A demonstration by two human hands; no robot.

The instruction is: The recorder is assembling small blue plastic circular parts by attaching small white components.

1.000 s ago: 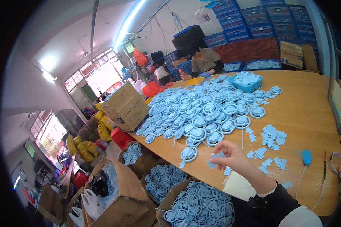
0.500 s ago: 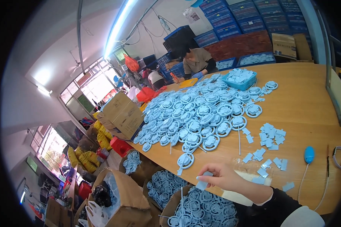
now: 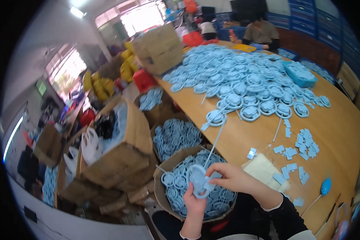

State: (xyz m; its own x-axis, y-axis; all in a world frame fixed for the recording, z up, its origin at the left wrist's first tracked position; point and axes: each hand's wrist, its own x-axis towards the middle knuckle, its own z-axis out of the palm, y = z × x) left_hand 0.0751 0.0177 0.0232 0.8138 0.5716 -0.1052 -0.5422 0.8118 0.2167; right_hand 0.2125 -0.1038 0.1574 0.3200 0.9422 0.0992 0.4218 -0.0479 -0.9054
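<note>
In my left hand (image 3: 194, 203) is a light-blue round plastic part (image 3: 196, 178), ring-edged, with a long thin stick pointing up and away. It is held above a carton of similar parts (image 3: 218, 206). My right hand (image 3: 230, 177) pinches a small flat light-blue plastic piece (image 3: 214, 176) against the part's right side. The fingers partly cover that piece, so whether it is joined to the part cannot be seen. Loose small flat pieces (image 3: 307, 143) lie on the table to the right, near a cream-coloured pad (image 3: 260, 172).
A large heap of round light-blue parts (image 3: 240, 78) covers the far side of the wooden table (image 3: 340, 116). A teal basket (image 3: 302, 80) stands beside it. Cartons (image 3: 128, 136) crowd the left. A blue bulb-shaped object (image 3: 326, 186) with a cord lies right. Another person (image 3: 262, 34) sits across.
My view has swung left and down. My left hand has come into view with the round part, and my right hand has brought the small flat piece over to it.
</note>
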